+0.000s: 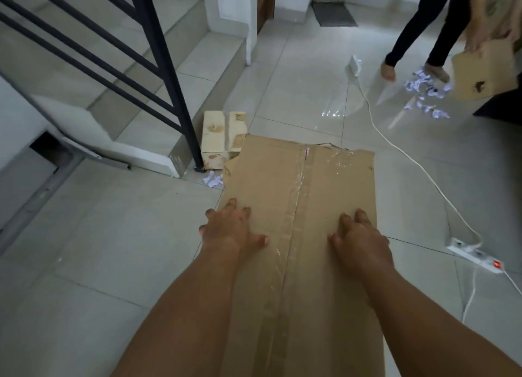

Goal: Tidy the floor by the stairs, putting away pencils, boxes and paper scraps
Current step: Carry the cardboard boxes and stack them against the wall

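A large brown cardboard box (pixel 333 184) with clear tape down its middle lies in front of me. My left hand (pixel 228 229) rests flat on its left side, fingers spread. My right hand (pixel 360 238) presses flat on its right side. Behind it, against the bottom stair, stands a small pale box (pixel 217 135). White paper scraps (pixel 211 179) lie by the railing post. More paper scraps (pixel 423 91) are scattered at the far right. No pencils show.
Another person (pixel 418 29) stands at the far right holding a cardboard box (pixel 480 71) over the scraps. A white power strip (pixel 474 253) and its cable (pixel 395 142) cross the tiles on the right. The black stair railing (pixel 158 54) and the steps rise at the left.
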